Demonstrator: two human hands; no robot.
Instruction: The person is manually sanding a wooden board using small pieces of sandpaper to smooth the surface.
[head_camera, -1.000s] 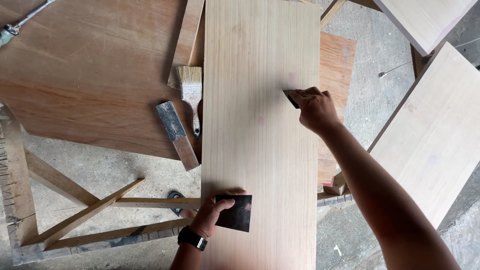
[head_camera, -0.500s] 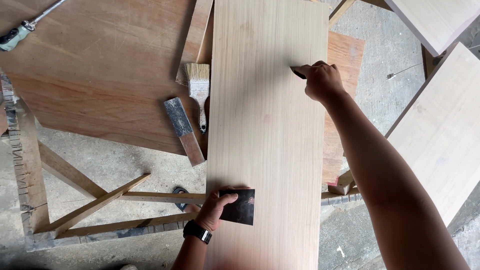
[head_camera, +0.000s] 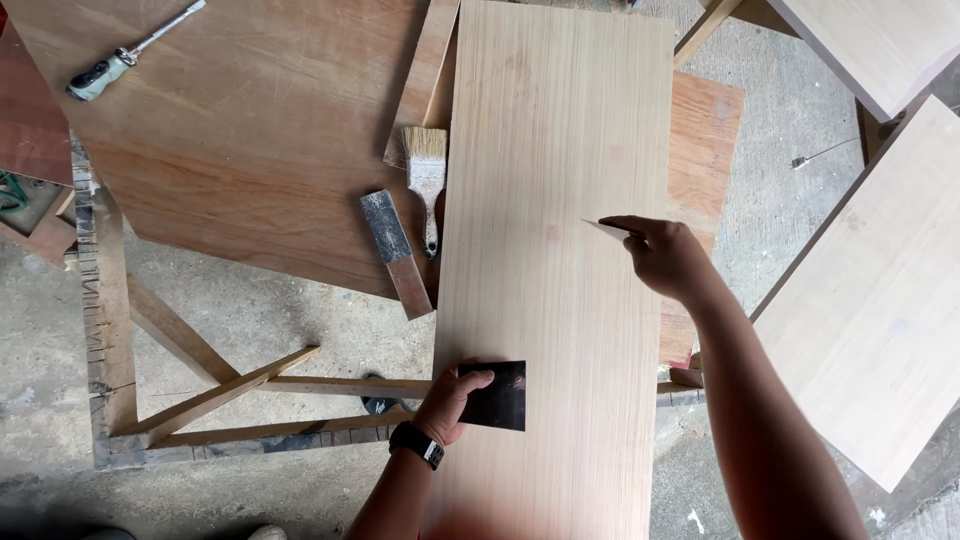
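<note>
A long pale wooden board (head_camera: 560, 150) lies lengthwise in front of me on a reddish plywood sheet (head_camera: 250, 130). My right hand (head_camera: 665, 255) pinches a thin flat scraper blade (head_camera: 607, 229) and rests its edge on the board near the right side. A faint pink patch (head_camera: 552, 233) marks the wood just left of the blade. My left hand (head_camera: 452, 397), with a black watch on the wrist, presses a dark square card (head_camera: 497, 396) flat against the board's near left edge.
A paintbrush (head_camera: 427, 170) and a sanding block (head_camera: 395, 252) lie on the plywood left of the board. A screwdriver (head_camera: 125, 55) is at far left. More pale panels (head_camera: 870, 290) lean at right. A wooden trestle frame (head_camera: 200, 390) and concrete floor lie below.
My right hand has drawn the scraper back toward me along the board, after reaching farther away half a second ago. The left hand stays pressed on the dark card.
</note>
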